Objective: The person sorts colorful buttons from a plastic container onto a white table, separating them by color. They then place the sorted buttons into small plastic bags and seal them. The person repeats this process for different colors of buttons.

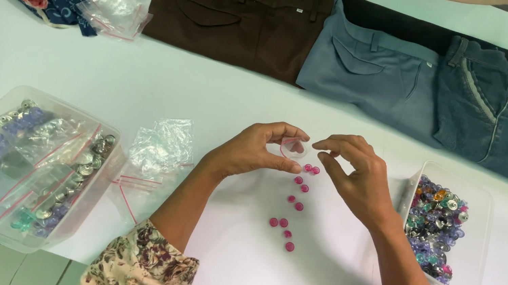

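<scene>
Two hands are working a small clear bag above a scatter of pink buttons.

The left hand [259,150] is pinching the small clear bag [292,147] between thumb and fingers, while the right hand [358,177], fingers curled, is touching its other edge. The pink buttons [293,204] are lying on the white counter [220,99] just below. A clear tub of mixed buttons [442,229] is sitting by the right wrist; a larger tub of bagged fasteners [22,169] sits further left.
</scene>
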